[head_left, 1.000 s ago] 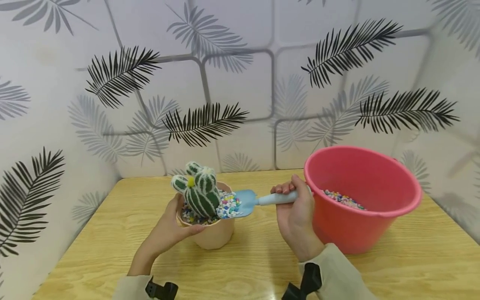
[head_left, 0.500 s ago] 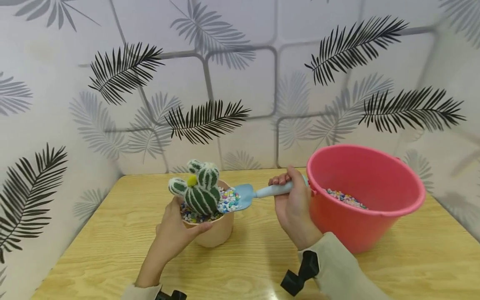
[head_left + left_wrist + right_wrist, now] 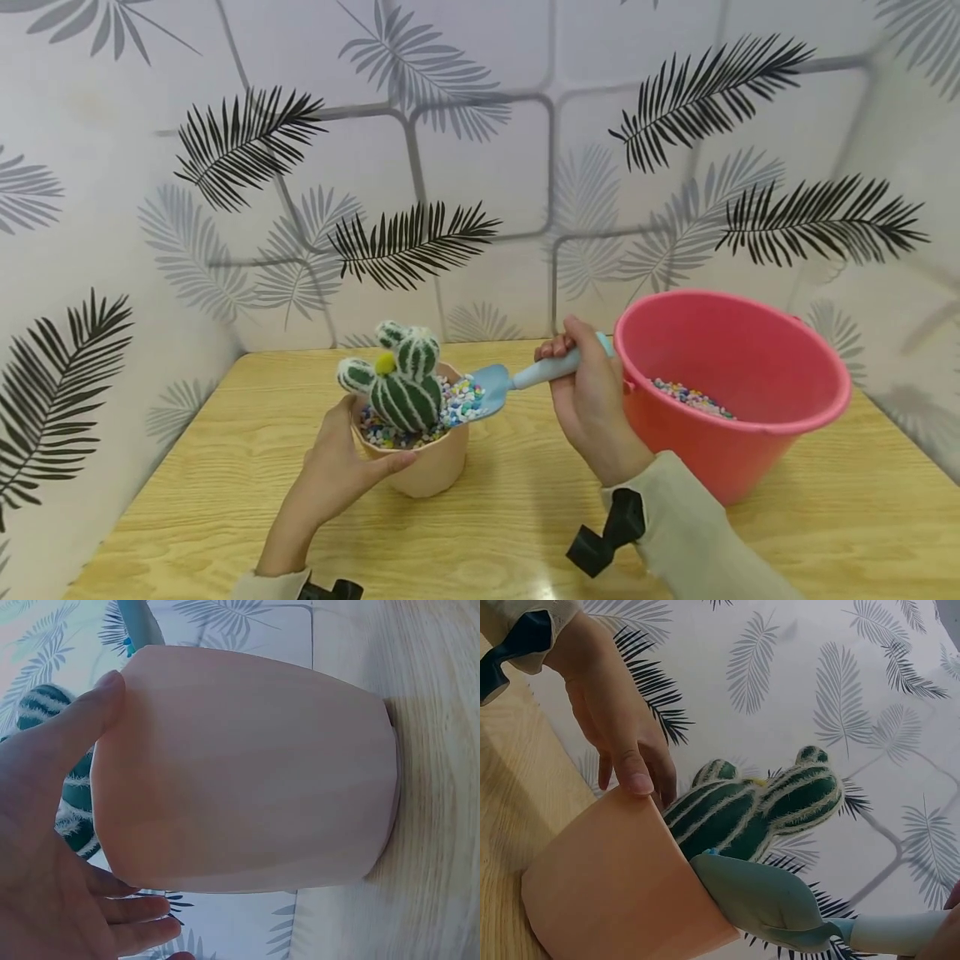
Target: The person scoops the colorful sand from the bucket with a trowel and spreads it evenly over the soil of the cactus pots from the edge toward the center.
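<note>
My left hand (image 3: 341, 462) grips the rim of a pale peach flowerpot (image 3: 427, 471), thumb on the near side and fingers round the left. A fuzzy green-and-white striped toy cactus (image 3: 405, 400) with a yellow bloom stands in the pot, with colored pebbles (image 3: 386, 435) about its base. In my right hand (image 3: 592, 400) is the handle of a light blue hand trowel (image 3: 495, 385). Its blade, bearing white and colored pebbles (image 3: 463, 400), tips down over the pot's right rim beside the cactus. The right wrist view shows the blade's underside close against the rim.
A large pink-red bucket (image 3: 675, 450) stands on the right, just beyond my right hand, with more colored pebbles (image 3: 693, 398) in its bottom. The wooden table (image 3: 225, 450) meets a leaf-patterned wall (image 3: 480, 283) behind the pot.
The trowel's handle has risen at my right hand, so the blade slopes more steeply toward the pot. My left hand still holds the rim.
</note>
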Demonstrator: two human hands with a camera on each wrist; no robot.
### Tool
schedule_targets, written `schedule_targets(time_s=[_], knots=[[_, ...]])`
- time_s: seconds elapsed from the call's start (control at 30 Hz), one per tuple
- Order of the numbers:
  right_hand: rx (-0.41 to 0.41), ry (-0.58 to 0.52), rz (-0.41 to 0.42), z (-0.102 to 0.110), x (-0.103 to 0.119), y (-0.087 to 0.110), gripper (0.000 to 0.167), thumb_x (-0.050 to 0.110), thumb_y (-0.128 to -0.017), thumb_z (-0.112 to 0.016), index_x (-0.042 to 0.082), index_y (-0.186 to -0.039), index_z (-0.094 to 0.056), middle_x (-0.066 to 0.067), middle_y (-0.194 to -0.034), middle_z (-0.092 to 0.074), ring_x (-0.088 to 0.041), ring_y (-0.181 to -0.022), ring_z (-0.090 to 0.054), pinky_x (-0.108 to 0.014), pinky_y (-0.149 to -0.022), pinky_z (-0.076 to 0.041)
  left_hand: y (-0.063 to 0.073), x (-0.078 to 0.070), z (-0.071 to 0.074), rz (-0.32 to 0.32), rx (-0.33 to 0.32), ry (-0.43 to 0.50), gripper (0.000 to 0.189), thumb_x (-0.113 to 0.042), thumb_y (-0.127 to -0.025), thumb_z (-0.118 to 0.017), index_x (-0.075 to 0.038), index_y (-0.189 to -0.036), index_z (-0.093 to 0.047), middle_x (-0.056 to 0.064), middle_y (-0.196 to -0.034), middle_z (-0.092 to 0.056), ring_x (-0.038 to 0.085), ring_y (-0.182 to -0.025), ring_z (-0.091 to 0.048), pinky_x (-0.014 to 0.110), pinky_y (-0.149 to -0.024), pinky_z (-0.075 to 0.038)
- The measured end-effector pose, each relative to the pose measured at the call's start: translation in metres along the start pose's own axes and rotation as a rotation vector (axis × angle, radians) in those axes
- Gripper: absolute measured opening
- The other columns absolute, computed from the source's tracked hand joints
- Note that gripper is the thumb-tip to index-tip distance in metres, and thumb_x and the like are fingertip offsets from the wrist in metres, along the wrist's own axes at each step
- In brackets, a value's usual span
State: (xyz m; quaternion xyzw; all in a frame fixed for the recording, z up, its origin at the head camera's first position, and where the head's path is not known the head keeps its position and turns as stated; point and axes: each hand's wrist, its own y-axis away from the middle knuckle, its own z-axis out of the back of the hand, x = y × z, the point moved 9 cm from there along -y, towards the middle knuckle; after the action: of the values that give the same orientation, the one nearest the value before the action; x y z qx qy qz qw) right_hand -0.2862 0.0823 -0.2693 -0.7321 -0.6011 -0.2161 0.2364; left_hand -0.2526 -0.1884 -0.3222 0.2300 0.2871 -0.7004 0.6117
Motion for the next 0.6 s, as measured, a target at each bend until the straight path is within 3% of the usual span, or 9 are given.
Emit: schedule_targets(time_s=[0.23,0.4,0.6], knots=[[0.059,0.074,-0.015,-0.011,-0.004,-0.001,0.04,0.008,-0.1,-0.043,0.011,-0.06,-0.046,0.0,-0.056,-0.046,-0.014,-0.059,-0.045,-0.025,-0.07,-0.044,0.002,-0.008,0.003,0.007,-0.037,-0.107,0.103,-0.06,-0.072,-0.074,0.001,-0.141,-0.03,0.023,-0.139,-0.042,0.039,-0.127,-0.044,0.067,-0.093,-0.037],[0.044,0.087,-0.01,-0.012,-0.004,0.0,0.039,0.008,-0.1,-0.044,0.011,-0.061,-0.046,0.0,-0.056,-0.046,-0.014,-0.059,-0.047,-0.025,-0.07,-0.046,0.002,-0.003,0.002,0.044,-0.009,-0.095,0.107,-0.058,-0.073,-0.074,0.002,-0.145,-0.023,0.025,-0.144,-0.036,0.043,-0.132,-0.038,0.068,-0.097,-0.033],[0.094,0.139,0.007,-0.021,-0.002,0.0,0.039,0.006,-0.099,-0.044,0.011,-0.06,-0.047,0.0,-0.056,-0.047,-0.014,-0.058,-0.049,-0.026,-0.073,-0.048,0.0,0.004,0.003,0.064,0.005,-0.058,0.109,-0.058,-0.071,-0.075,-0.001,-0.147,-0.021,0.022,-0.146,-0.033,0.043,-0.134,-0.035,0.067,-0.101,-0.031]])
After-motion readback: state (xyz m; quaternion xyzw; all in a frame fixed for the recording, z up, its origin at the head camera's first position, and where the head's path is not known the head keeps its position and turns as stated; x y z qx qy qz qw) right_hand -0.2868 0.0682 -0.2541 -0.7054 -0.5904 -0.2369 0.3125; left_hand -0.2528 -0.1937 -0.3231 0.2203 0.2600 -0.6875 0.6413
